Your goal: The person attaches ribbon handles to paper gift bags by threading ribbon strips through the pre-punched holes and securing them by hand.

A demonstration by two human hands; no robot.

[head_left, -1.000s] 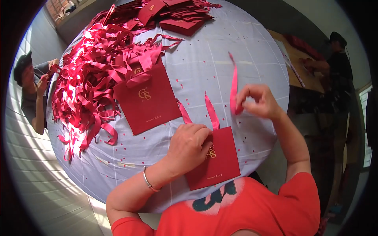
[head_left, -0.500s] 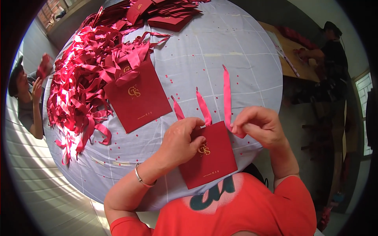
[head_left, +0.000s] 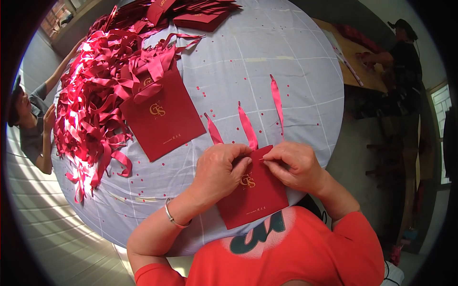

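Observation:
A dark red paper gift bag with gold lettering lies flat at the table edge in front of me. My left hand is closed on its top left part, thumb on the front face. At the top right of the bag, my right hand pinches the end of a pink-red ribbon, which runs away from me across the cloth. Two more ribbon lengths stick out beyond the bag, a middle ribbon and a left ribbon. The pinched ribbon tip is mostly hidden by my fingers.
Another red gift bag lies to the left, beside a large heap of ribbons. Stacked red bags fill the far side. Small red dots lie over the tablecloth. One person sits left; another works at a wooden table right.
My right hand has moved left and onto the bag's top edge, drawing the ribbon end with it. My left hand stays nearly in place. The person on the left has reached toward the heap.

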